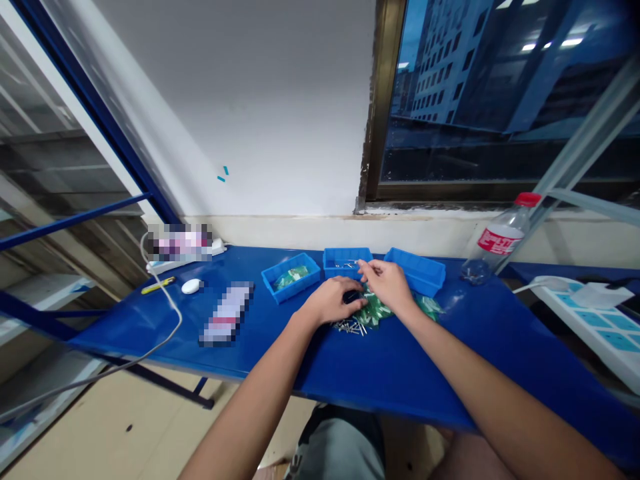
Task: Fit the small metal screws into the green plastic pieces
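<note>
Bench observation: my left hand (333, 301) is low over the blue table (385, 383), palm down, thumb and fingers curved with a gap between them; a dark patch shows in that gap, and I cannot tell whether I hold anything there. Loose metal pins (353, 327) lie in a small heap just below it on the near side. My right hand (389, 285) is beside it, thumb and forefinger drawn close together at the near edge of the middle blue bin (349, 254); too small to tell whether a pin is pinched between the tips. That bin contains a few metal pieces. Green packets (375, 311) lie under and between my hands, spreading to the right. Left blue bin (301, 288): similar green packets inside. Right blue bin (419, 272): angled, just beyond my right hand. Clear bottle (496, 241) with red cap: upright, farther right.
</note>
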The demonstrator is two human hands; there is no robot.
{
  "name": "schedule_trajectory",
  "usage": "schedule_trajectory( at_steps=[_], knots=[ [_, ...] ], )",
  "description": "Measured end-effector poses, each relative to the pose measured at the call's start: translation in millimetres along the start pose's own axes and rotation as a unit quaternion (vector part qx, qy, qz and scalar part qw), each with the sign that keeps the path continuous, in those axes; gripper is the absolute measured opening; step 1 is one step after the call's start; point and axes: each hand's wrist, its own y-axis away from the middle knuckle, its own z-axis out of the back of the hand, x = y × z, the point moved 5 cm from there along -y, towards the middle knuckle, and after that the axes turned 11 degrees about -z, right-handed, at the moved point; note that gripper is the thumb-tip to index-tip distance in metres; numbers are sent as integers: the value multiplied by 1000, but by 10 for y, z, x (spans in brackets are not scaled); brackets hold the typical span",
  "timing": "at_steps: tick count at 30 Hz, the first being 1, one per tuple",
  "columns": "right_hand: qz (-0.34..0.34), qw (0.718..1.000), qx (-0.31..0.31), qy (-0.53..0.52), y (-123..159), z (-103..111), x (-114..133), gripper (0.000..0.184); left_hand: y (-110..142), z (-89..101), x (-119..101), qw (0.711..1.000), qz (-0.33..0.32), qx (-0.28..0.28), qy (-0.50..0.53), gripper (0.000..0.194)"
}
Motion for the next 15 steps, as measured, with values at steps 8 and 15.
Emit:
schedule_trajectory(
  at_steps=[8, 15],
  knots=[
    [54, 997, -4, 55, 175, 54, 91, 45, 17, -62, 130, 999, 3, 16, -29, 31],
    [69, 994, -14, 85, 187, 67, 108, 48, 30, -37, 192, 998, 33, 11, -51, 38]
  ],
)
